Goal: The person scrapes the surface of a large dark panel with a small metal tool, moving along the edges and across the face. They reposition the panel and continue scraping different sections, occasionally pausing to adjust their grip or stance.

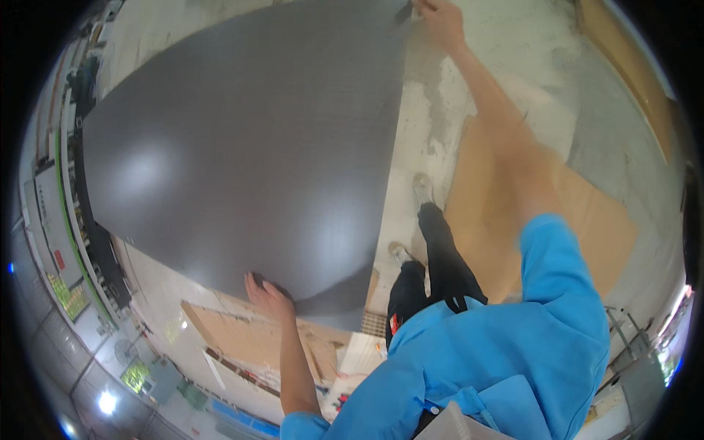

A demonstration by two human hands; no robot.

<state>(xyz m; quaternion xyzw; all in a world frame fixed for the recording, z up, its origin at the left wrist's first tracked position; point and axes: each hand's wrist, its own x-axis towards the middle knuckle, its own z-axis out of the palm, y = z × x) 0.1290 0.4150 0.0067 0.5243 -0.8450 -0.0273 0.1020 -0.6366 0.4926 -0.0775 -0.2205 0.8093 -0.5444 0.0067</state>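
Observation:
A large dark grey panel [242,147] with a smooth, shiny face fills the left and middle of the view. At its near edge, my left hand [271,299] grips the rim, fingers over the top face; a dark shadow or patch beside them is unclear. My right arm stretches far forward, and my right hand [442,26] is closed beside the panel's far right edge, partly cut off by the frame. A small dark piece [403,12] shows next to its fingertips, too small to name.
Brown cardboard [543,213] lies on the pale floor [506,44] to the right. My shoes [423,189] stand beside the panel's right edge. A long machine [55,213] with a green stripe runs along the left. Below the near edge is another brown board [242,330].

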